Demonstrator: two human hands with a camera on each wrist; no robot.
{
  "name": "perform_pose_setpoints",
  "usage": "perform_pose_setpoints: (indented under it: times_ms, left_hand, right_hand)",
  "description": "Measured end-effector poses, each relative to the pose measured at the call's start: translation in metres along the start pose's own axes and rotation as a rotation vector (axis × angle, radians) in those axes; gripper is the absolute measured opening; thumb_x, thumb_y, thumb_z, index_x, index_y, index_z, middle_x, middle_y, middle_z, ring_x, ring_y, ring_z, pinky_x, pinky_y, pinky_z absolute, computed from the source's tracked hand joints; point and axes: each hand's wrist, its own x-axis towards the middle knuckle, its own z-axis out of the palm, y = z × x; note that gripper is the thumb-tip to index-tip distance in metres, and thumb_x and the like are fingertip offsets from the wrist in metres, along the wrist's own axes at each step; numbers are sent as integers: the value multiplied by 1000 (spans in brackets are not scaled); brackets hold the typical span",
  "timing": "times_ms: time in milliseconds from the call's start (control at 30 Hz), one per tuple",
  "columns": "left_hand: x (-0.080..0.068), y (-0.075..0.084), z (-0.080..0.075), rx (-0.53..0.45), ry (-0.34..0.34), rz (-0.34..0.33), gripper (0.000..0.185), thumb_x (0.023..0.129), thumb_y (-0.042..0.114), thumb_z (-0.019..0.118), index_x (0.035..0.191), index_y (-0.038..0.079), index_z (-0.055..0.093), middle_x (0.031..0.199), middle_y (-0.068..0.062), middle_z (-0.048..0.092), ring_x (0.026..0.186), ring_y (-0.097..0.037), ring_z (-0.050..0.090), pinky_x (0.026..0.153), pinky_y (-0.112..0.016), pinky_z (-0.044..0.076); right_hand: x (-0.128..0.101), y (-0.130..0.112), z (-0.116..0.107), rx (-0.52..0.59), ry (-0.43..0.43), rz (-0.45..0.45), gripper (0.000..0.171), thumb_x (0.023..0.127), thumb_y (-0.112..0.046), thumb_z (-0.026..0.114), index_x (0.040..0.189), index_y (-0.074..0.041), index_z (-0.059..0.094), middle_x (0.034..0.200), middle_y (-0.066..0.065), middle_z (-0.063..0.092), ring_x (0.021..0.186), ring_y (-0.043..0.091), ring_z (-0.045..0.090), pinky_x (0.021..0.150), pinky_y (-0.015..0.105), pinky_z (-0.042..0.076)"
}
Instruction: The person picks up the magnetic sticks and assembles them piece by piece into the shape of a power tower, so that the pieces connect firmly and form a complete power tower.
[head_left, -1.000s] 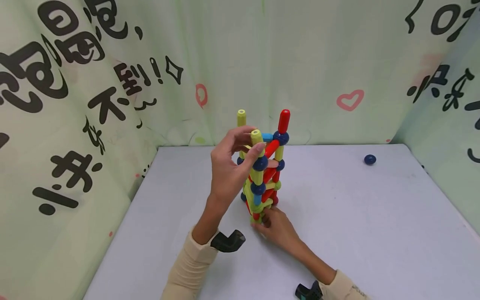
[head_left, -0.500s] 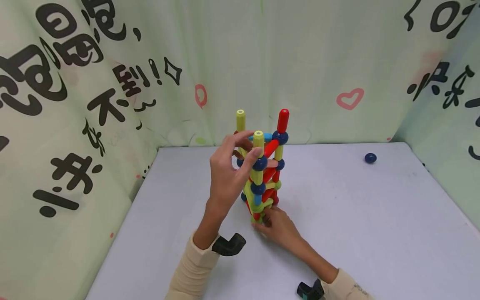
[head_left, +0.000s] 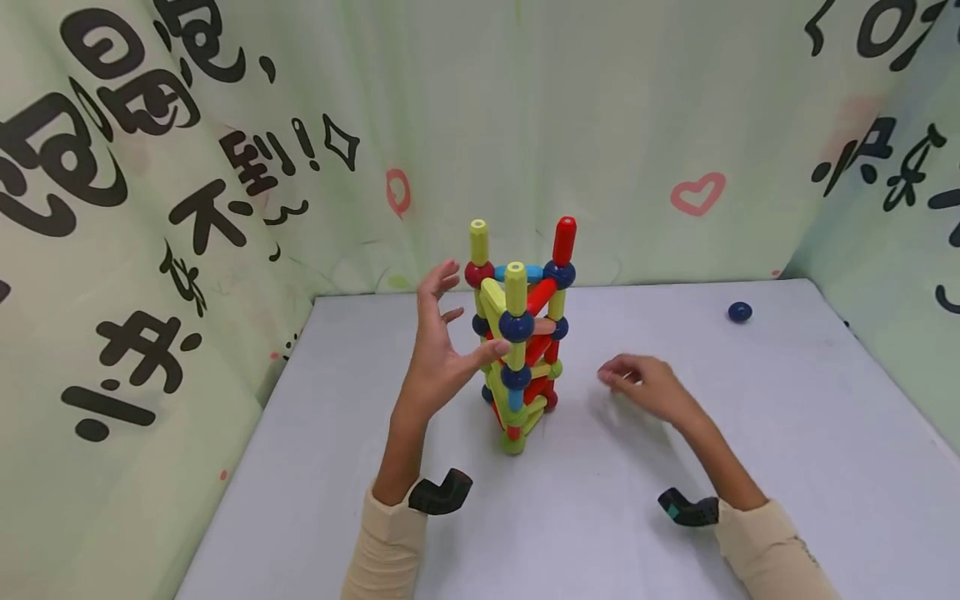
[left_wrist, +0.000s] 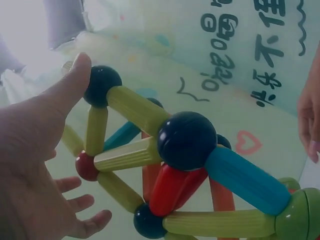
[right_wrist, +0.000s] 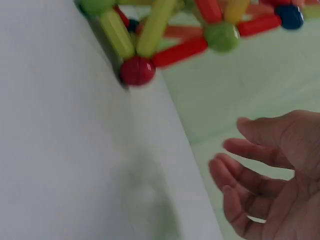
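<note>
A tower (head_left: 525, 333) of yellow, red and blue rods joined by dark blue, red and green balls stands on the grey table (head_left: 750, 467). My left hand (head_left: 442, 342) is spread open beside its upper left, thumb tip close to or touching a dark blue ball (left_wrist: 101, 85). The rods and balls (left_wrist: 185, 142) fill the left wrist view, my open palm (left_wrist: 30, 165) beside them. My right hand (head_left: 645, 385) hovers over the table to the right of the tower, apart from it, fingers loosely curled and holding nothing. The tower's base (right_wrist: 137, 70) shows in the right wrist view, my hand (right_wrist: 270, 175) away from it.
A loose dark blue ball (head_left: 739, 312) lies near the table's far right corner. Pale green curtains (head_left: 187, 208) with black writing and pink hearts close the table on the left, back and right.
My right hand let go of the tower's base and drew away to the right. My left hand released the top yellow rod and opened, easing slightly left.
</note>
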Motion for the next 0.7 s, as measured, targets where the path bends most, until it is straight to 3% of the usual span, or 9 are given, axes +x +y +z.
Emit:
perform_pose_setpoints:
  times_ms: [167,233,300,400,533,700]
  left_hand:
    - [4,-12,3,-95,-109,-43,110,76,63,71,156,22,7,161,-3,18,149,-22,21,112,-54,35]
    - [4,-16,4,-124,-133,-57,110,77,62,71,156,23,5,162,-2,16,150,-22,21,113,-54,33]
    - [3,-18,5,-151,-144,-68,109,78,59,72,156,24,5,163,-2,15,150,-23,22,114,-54,32]
    - [2,-20,6,-183,-141,-78,107,79,57,73,156,25,6,162,-3,17,148,-25,27,114,-53,32]
    - [1,-21,6,-195,-146,-82,105,79,58,72,156,26,8,159,-6,23,145,-27,33,115,-51,32]
    - [1,-18,7,-179,-149,-74,104,81,53,73,156,26,7,157,-9,28,144,-27,33,116,-52,31]
  right_hand:
    - [24,45,-35,-81,417,113,36,99,-21,56,124,4,59,116,31,59,95,41,63,76,45,53]
    - [32,62,-46,-107,495,177,43,99,-20,54,134,5,52,130,35,47,102,45,59,83,53,50]
    - [38,79,-57,-132,518,240,52,99,-20,52,143,5,40,143,37,31,105,49,56,89,59,47]
    - [45,101,-73,-178,473,330,65,100,-23,49,153,2,21,155,35,7,116,58,46,99,67,38]
    - [45,123,-94,-225,333,425,72,102,-27,44,155,-2,4,156,33,-15,126,67,29,102,74,27]
    - [44,137,-115,-283,158,470,71,101,-27,42,153,2,4,153,37,-18,129,70,17,103,76,21]
